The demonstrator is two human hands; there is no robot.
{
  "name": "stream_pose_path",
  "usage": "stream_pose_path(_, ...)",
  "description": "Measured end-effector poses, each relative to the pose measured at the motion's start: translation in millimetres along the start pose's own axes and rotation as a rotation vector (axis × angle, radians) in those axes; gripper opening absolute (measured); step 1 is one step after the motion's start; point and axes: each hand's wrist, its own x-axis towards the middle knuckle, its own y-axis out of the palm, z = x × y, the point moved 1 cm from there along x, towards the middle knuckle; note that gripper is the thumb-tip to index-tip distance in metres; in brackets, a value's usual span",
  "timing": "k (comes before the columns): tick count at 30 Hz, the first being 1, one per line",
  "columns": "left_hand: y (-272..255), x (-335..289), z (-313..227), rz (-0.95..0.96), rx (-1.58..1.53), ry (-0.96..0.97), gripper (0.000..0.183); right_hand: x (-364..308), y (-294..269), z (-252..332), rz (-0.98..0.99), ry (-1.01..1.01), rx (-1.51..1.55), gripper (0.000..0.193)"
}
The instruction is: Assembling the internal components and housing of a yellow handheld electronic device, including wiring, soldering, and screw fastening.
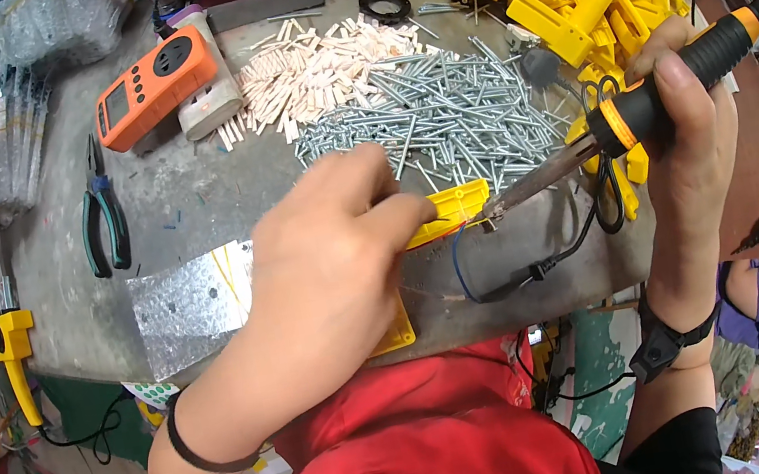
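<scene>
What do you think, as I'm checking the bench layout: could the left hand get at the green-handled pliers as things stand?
Probably yes: the pliers lie uncovered, left of the left hand, with nothing tall between, though it would likely first have to release the yellow plastic piece it holds.

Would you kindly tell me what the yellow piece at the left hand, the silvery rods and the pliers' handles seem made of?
Yellow piece: probably plastic, slightly glossy, with raised edges and even colour.
Silvery rods: likely plated steel, with bright metallic glints.
Pliers' handles: perhaps rubber or soft plastic; their dark-and-teal covering looks dull.
</scene>
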Motion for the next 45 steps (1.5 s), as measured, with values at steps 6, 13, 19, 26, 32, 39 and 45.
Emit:
stream_pose_path(6,-45.4,-27.7,-9.1,-0.093,0.115,-0.1,0.023,0.4,-21.9,-3.7,-0.065,0.104,-0.063,0.034)
stream_pose_path(13,-51.7,-42.2,-13.0,-0.059,0.056,-0.188,0.02,-6.4,-46.3,-32.5,0.303,-0.482,-0.078,0.047)
stream_pose_path(19,-35.5,-39.6,-2.0,-0.072,-0.004,-0.113,0.02,-26.7,11.2,4.4,0.093,0.328,0.34,0.034)
stream_pose_path(26,-27.6,-38.9,1.8,-0.034,-0.015,-0.058,0.024,-31.1,19.0,3.4,0.068,0.334,0.264,0.033)
stream_pose_path(32,-26.9,-38.4,-0.8,-0.029,-0.022,-0.054,0.024,-31.8,19.7,5.2,0.081,0.335,0.23,0.034)
stream_pose_path(39,-41.4,-40.3,6.1,-0.109,0.214,-0.07,0.022,-32.6,20.7,3.6,0.087,0.33,0.25,0.033)
stream_pose_path(45,-79.6,-76.2,80.1,-0.28,0.616,-0.372,0.01,-28.3,17.9,6.1,0.084,0.312,0.212,0.03)
